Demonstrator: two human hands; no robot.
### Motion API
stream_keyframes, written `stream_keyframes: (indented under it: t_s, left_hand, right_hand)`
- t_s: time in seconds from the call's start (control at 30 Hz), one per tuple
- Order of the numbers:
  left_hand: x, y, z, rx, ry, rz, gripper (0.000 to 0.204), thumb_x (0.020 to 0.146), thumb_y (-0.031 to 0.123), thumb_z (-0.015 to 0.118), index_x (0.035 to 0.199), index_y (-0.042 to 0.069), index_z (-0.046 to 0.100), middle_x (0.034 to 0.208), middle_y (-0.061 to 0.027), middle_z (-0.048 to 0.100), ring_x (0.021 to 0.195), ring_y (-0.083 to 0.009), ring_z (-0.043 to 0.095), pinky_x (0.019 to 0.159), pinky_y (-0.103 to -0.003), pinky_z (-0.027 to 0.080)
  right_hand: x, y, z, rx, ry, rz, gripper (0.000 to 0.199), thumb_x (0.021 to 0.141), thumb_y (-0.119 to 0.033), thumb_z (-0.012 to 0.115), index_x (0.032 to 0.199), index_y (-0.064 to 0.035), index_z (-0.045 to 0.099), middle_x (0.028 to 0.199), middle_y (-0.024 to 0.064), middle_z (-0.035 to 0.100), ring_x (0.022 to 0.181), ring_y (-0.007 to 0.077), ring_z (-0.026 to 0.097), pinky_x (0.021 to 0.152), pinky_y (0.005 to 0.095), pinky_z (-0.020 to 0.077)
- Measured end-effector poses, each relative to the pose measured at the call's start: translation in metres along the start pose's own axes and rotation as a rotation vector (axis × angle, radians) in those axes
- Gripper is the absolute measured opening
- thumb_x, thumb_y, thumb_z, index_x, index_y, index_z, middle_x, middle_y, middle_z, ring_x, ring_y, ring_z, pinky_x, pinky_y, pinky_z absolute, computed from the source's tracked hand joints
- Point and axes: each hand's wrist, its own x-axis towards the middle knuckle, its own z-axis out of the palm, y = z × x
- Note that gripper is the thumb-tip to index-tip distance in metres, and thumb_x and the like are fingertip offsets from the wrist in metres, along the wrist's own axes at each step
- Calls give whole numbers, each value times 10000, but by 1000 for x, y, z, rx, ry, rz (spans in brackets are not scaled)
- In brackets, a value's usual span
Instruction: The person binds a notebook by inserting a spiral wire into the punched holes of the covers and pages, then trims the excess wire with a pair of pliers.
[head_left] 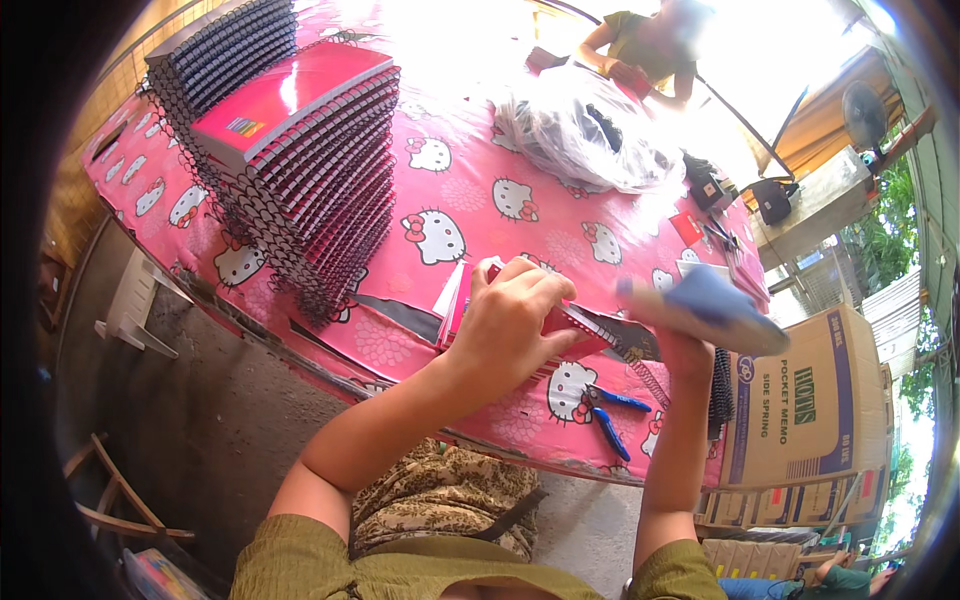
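Note:
My left hand (pixel 510 322) is closed round a small pink-covered notebook (pixel 582 346) near the table's front edge, fingers over its top and thumb toward me. A thin spiral coil (pixel 650 384) trails from the notebook's right end. Just right of it, my right hand (pixel 684 350) is raised. A motion-smeared blue and beige thing (pixel 715 305), perhaps cloth or a glove, lies over or in this hand and hides its fingers. Blue-handled cutting pliers (pixel 612 420) rest on the table between my forearms, with their handles apart.
A tall stack of spiral notebooks (pixel 290 95) stands at the left on the pink patterned tablecloth (pixel 470 225). Farther back are a white plastic bag (pixel 590 135) and a person (pixel 650 50). A cardboard box (pixel 800 400) stands at the right; a white stool (pixel 135 305) is below left.

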Motion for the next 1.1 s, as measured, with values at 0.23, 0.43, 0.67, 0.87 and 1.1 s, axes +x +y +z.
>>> stream_keyframes:
  t_s: [0.23,0.43,0.67,0.87,1.1]
  left_hand:
    - [2,2,-6,-43,-34,-63,494,653,208,852,1084,91,642,990,-73,653,988,-248,598,942,-396,394]
    - [-3,-13,-14,-187,101,-99,506,657,89,843,1100,15,611,1141,-161,528,1100,-342,533,943,-411,452]
    - [-12,-35,-11,-973,181,-362,335,808,-84,703,1118,15,630,1011,-36,635,966,-110,621,948,-315,522]
    - [-14,-42,-5,-953,264,-262,357,814,-93,693,1148,27,658,1069,-32,636,979,-94,612,897,-283,546]
    - [-27,-49,-5,-868,252,-368,402,820,-57,709,1189,100,675,1099,-10,639,951,-59,591,836,-204,526]
  right_hand:
    - [-5,-50,31,-52,-286,-154,418,790,-272,727,1089,-1,618,895,63,655,791,160,630,732,312,525]
    - [4,-61,50,187,-248,65,312,734,-34,698,1034,21,630,931,55,670,834,114,621,759,305,538]
    - [13,-66,70,352,-331,18,357,704,11,704,1053,5,628,931,89,669,860,135,636,740,326,566]
    - [25,-69,65,-175,-298,-71,421,690,3,709,1102,-3,623,899,41,664,862,110,620,675,262,536]
    - [17,-87,92,-49,-306,-99,334,712,-4,679,1042,-6,631,864,22,653,820,78,591,619,248,501]
